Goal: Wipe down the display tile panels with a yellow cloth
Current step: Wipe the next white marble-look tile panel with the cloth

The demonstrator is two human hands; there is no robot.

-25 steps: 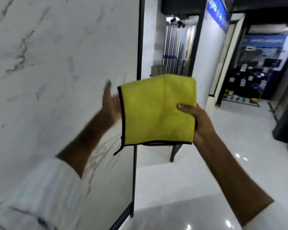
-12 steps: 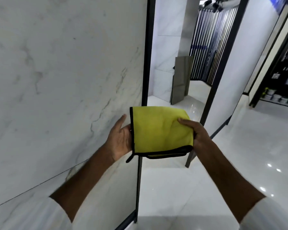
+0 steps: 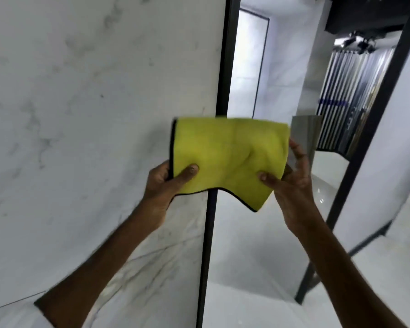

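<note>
Head view, only 1 camera:

- yellow cloth [image 3: 227, 159] is folded into a flat pad with a dark hem, held up in the air across the black frame strip [image 3: 223, 67]. Most of it sits right of the strip, its left edge just left of it
- left hand [image 3: 166, 183] pinches the lower-left corner just left of the strip, left thumb [image 3: 187, 172] on the front face, fingers hidden behind
- right hand [image 3: 291, 183] grips the lower-right part well right of the strip, right thumb [image 3: 268, 179] on front, fingers spread behind the right edge
- bottom hem sags between the 2 grips and 1 corner droops below the right thumb
- marble tile panel [image 3: 92, 114] fills everything left of the strip. Cloth looks clear of its surface, no contact that I can see

Step in hand, my read: squaring up the pad before the first pass, wiping not started

To do it well:
- pull the sag out so the face is flat, tuck the drooping corner in
- hand off to 1 hand, palm flat behind the pad
- move left of the strip, start high on the panel, overlapping strokes downward
- glossy face will likely show streaks, so use even pressure and keep the hem off the tile
- run the last stroke right up against the strip so the edge isn't skipped
</note>
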